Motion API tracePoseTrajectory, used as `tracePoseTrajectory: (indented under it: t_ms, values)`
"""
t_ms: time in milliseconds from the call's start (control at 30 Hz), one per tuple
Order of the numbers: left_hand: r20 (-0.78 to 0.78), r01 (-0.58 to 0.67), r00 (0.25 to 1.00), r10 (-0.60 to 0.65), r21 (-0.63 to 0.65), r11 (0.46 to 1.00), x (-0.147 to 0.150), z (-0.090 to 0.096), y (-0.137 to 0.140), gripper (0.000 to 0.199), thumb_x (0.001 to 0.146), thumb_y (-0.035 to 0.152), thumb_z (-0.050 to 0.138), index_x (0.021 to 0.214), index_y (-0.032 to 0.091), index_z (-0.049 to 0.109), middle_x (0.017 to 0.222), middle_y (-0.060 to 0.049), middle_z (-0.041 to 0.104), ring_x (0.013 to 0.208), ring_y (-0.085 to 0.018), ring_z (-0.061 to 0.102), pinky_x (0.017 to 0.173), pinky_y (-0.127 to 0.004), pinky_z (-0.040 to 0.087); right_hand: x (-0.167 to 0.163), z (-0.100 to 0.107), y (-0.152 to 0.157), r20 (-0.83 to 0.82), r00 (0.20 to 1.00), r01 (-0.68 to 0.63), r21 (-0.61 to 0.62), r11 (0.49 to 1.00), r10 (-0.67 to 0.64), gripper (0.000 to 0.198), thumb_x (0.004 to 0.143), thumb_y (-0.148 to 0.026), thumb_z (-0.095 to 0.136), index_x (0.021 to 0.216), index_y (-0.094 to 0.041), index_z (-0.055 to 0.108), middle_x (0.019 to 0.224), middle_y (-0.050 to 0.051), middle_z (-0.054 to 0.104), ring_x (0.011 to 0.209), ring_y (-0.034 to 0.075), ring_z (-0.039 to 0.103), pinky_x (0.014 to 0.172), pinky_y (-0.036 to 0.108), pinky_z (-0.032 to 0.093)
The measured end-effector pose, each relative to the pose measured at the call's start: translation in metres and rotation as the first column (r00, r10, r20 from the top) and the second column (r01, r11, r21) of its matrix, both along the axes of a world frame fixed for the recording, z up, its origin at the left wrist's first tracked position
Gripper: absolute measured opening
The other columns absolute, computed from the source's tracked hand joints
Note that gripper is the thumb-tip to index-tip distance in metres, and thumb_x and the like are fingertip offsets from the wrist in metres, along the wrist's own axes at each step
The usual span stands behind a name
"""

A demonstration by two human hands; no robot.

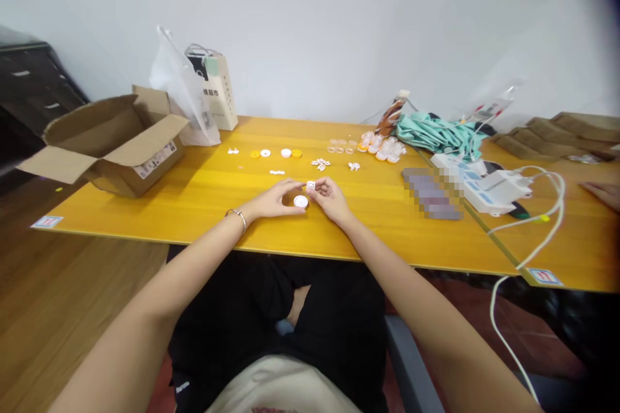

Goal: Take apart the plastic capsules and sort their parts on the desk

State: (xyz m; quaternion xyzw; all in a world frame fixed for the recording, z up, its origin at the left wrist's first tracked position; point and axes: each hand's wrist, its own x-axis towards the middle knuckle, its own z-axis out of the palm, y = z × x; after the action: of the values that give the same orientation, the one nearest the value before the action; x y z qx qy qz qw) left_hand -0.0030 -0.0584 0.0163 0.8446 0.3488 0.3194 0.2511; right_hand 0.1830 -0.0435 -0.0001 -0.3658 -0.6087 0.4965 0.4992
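My left hand is closed at the thumb and fingers around a round white plastic disc, which lies close to the tabletop. Between the fingertips of my right hand is a small white openwork plastic piece, held just above and beside the disc. Beyond my hands lie white cut-out pieces and another small cluster of white pieces. A narrow white strip rests nearer my left hand. Farther back are a yellow ring, a white ring, a white round part and a yellow one.
An opened cardboard box stands at the left, before a white plastic bag. Clear round covers and bagged orange-white parts sit back right. Rightward are a blurred-out flat object, a power strip with trailing cables, and another person's hand.
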Motion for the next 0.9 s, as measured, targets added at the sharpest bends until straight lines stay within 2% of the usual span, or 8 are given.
tracePoseTrajectory:
  t_ms: [100,233,367,500,600,700,800,900]
  values:
    - [0.121,-0.02,0.992,0.02,0.002,1.0,0.001,0.005,0.001,0.041,0.081,0.035,0.057,0.119,0.02,0.052,0.107,-0.009,0.056,0.1,-0.018,0.051,0.085,-0.033,0.041,0.001,0.005,-0.002,-0.039,0.99,-0.136,-0.094,0.986,0.132,0.034,0.059,-0.044,0.072,0.069,-0.018,0.054,0.063,-0.003,0.06,0.055,0.008,0.053,0.06,0.024,0.045]
    - [0.224,0.049,0.974,-0.039,-0.039,0.998,0.002,0.006,0.004,0.029,0.082,0.033,0.057,0.106,0.017,0.062,0.1,-0.008,0.06,0.092,-0.017,0.055,0.079,-0.029,0.042,0.0,0.009,-0.005,-0.041,0.968,-0.251,-0.116,0.961,0.248,0.03,0.058,-0.041,0.073,0.072,-0.017,0.063,0.062,-0.002,0.063,0.054,0.008,0.054,0.06,0.024,0.045]
    - [0.295,0.086,0.954,-0.047,-0.119,0.989,0.003,0.004,0.004,0.028,0.08,0.035,0.06,0.101,0.017,0.064,0.099,-0.008,0.06,0.092,-0.017,0.056,0.078,-0.03,0.044,-0.001,0.012,-0.005,-0.039,0.971,-0.238,-0.09,0.967,0.236,0.026,0.056,-0.038,0.075,0.069,-0.018,0.065,0.061,-0.003,0.063,0.052,0.008,0.053,0.059,0.023,0.046]
    - [0.396,0.1,0.917,-0.049,-0.109,0.989,0.006,0.007,0.002,0.025,0.077,0.035,0.063,0.093,0.016,0.065,0.096,-0.008,0.06,0.09,-0.017,0.057,0.076,-0.03,0.046,-0.001,0.012,-0.002,-0.077,0.98,-0.19,-0.099,0.977,0.183,0.025,0.054,-0.037,0.076,0.068,-0.018,0.066,0.064,-0.002,0.066,0.054,0.009,0.056,0.06,0.025,0.048]
    - [0.388,0.067,0.921,-0.046,-0.039,0.997,0.007,0.011,0.0,0.02,0.078,0.03,0.062,0.092,0.016,0.063,0.096,-0.008,0.06,0.091,-0.017,0.057,0.076,-0.029,0.046,-0.001,0.013,-0.003,-0.098,0.979,-0.188,-0.111,0.976,0.177,0.024,0.057,-0.036,0.075,0.071,-0.018,0.068,0.064,-0.002,0.067,0.053,0.009,0.057,0.06,0.025,0.049]
    - [0.332,0.015,0.942,-0.049,0.106,0.994,0.006,0.014,-0.003,0.017,0.081,0.026,0.059,0.094,0.016,0.062,0.095,-0.008,0.061,0.09,-0.016,0.057,0.079,-0.03,0.046,-0.001,0.015,-0.007,-0.137,0.97,-0.217,-0.131,0.967,0.199,0.024,0.06,-0.035,0.074,0.076,-0.018,0.07,0.066,0.0,0.069,0.056,0.011,0.061,0.064,0.026,0.051]
    - [0.237,-0.016,0.97,-0.049,0.266,0.964,0.004,0.016,-0.006,0.017,0.083,0.024,0.056,0.098,0.017,0.061,0.095,-0.008,0.062,0.09,-0.016,0.057,0.084,-0.033,0.045,0.0,0.019,-0.012,-0.159,0.965,-0.233,-0.169,0.958,0.207,0.025,0.061,-0.036,0.074,0.08,-0.018,0.071,0.072,0.001,0.071,0.065,0.014,0.065,0.069,0.029,0.053]
    - [0.179,-0.041,0.983,-0.029,0.374,0.926,0.002,0.015,-0.007,0.02,0.085,0.025,0.054,0.102,0.017,0.059,0.095,-0.008,0.062,0.09,-0.016,0.057,0.083,-0.033,0.046,0.0,0.021,-0.015,-0.162,0.963,-0.246,-0.197,0.949,0.216,0.028,0.062,-0.038,0.073,0.082,-0.018,0.071,0.076,0.002,0.071,0.07,0.015,0.067,0.073,0.03,0.053]
